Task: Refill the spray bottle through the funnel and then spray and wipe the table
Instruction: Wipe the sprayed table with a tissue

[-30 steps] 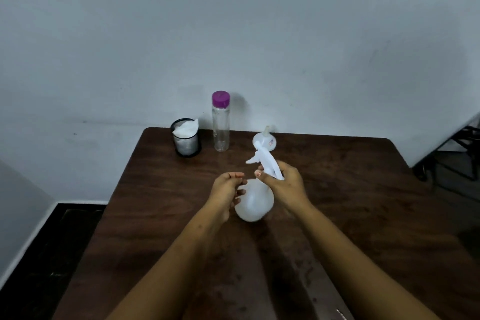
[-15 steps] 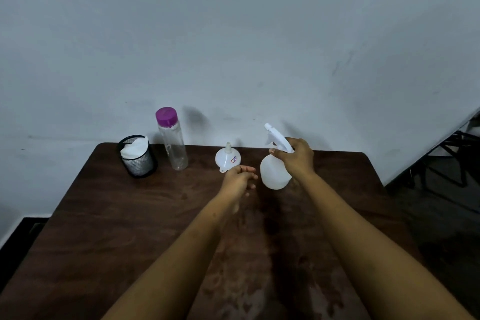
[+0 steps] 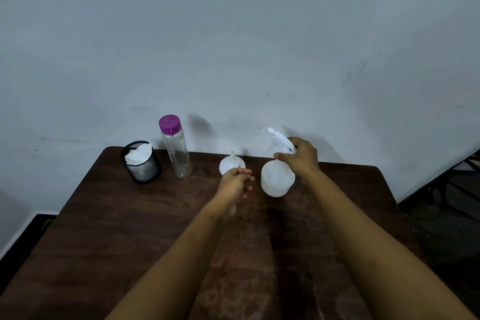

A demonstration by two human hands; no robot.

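On the dark desk (image 3: 130, 228), the left hand (image 3: 235, 182) hovers with its fingers loosely curled and holding nothing. Just right of it, the right hand (image 3: 301, 157) grips the neck of the spray bottle (image 3: 276, 179), which is roughly upright with its nozzle pointing left and away. Just behind the left hand, the funnel (image 3: 228, 163) sits spout up. Farther left stand a purple-capped bottle (image 3: 175, 148) and a mesh cup (image 3: 141, 163).

Along the far edge of the table (image 3: 117, 241), by the wall (image 3: 233, 47), a mesh cup (image 3: 142, 167), a clear bottle (image 3: 177, 152), a funnel (image 3: 228, 165) and the spray bottle (image 3: 276, 180) form a row from left to right, the widest gap between clear bottle and funnel. The left hand (image 3: 233, 182) blocks the funnel's near side, and the right hand (image 3: 301, 157) covers the spray bottle's neck. Nearer, the wood lies open at left and right.
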